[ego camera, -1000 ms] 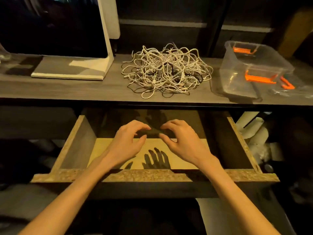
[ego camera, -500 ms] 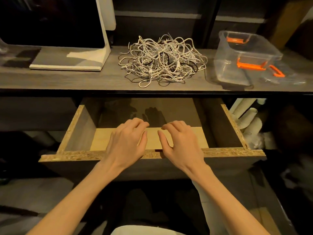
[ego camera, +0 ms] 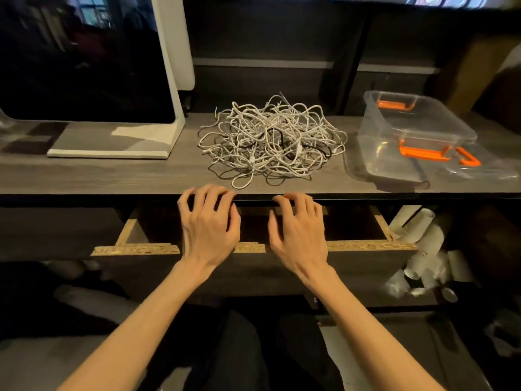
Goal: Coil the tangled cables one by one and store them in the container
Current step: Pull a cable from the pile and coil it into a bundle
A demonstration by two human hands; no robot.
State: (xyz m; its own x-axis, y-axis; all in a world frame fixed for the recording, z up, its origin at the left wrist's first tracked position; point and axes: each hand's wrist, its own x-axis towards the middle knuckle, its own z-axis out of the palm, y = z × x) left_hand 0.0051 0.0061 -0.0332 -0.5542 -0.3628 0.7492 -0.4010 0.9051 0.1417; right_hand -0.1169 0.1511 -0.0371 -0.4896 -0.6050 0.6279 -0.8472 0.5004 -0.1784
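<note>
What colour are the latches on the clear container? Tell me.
Orange latches on the clear container, shown in the head view.

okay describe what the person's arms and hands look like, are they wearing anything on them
Both forearms are bare up to the bottom edge of the picture: no sleeves in view. The left hand and the right hand wear no gloves, and no rings, watch or bracelet show on the fingers or wrists. Dark trousers show on the lap between the arms.
</note>
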